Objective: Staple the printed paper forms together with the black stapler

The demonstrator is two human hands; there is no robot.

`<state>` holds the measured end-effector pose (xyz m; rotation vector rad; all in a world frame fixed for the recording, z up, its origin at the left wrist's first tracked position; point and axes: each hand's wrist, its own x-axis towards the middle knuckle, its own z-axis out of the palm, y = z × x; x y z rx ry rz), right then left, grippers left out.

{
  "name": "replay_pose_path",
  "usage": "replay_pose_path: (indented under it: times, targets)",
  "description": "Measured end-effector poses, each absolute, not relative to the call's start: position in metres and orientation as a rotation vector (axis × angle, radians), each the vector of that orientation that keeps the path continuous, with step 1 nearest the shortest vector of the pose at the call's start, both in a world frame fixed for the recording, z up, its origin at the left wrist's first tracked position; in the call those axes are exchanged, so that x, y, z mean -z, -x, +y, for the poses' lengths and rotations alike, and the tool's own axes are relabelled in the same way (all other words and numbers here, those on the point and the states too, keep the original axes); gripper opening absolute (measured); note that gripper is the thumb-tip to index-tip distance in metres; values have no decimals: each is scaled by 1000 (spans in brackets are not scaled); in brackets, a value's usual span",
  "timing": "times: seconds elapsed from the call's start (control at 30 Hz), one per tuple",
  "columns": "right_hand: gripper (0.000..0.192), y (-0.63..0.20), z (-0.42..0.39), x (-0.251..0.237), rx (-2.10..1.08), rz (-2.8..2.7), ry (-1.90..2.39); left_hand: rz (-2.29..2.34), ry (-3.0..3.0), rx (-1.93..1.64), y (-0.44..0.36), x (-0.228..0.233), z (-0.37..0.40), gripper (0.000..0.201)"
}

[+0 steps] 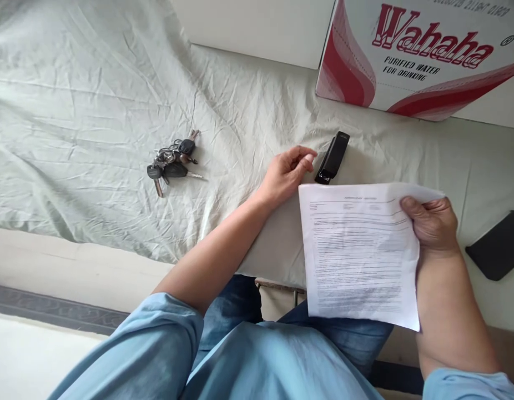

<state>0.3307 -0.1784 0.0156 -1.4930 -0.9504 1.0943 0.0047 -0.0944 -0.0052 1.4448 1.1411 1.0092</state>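
My right hand (434, 225) grips a printed sheet of paper (361, 261) by its upper right corner, thumb on the front. The sheet hangs over the table's front edge, text facing me; whether there is more than one sheet I cannot tell. My left hand (288, 173) rests on the cloth just left of a black stapler (334, 157). Its fingers are curled in, the thumb close against them, with nothing visible between. The stapler lies tilted on the cloth beyond the paper's top edge, a small gap from my left fingertips.
A bunch of keys (174, 161) lies on the wrinkled pale cloth (94, 122) at left. A red and white water carton (419, 61) stands at the back right, beside a plain white surface (257, 28). A flat black object (498, 244) lies at the far right.
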Motion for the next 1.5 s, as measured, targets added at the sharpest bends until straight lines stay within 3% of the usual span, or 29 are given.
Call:
replay_pose_path:
  times: [0.1,0.2,0.43,0.6,0.73,0.9,1.23,1.5]
  targets:
    - [54,-329,-169,-8,-831,-862,1420,1046,-1348,-943,-4,-3,-97,71]
    - [57,-331,-157,1,-705,-868,1391,936,-1369,-839,-1,-10,-99,84]
    - [54,-329,-151,12,-673,-855,1351,917,-1538,-775,0,-6,-94,68]
    - [56,-326,-150,8,-825,-910,1286,1053,-1359,-968,-3,5,-91,85]
    - [66,-326,-148,9,-849,-933,1306,1128,-1307,-1018,-4,8,-92,84]
    - [53,-331,-147,15,-732,-929,1342,994,-1311,-1012,-2,2,-93,82]
    - [52,-332,-146,16,-671,-901,1368,1115,-1368,-1053,-3,9,-90,97]
    - [46,-335,-144,17,-654,-900,1350,992,-1275,-968,-3,-4,-97,76]
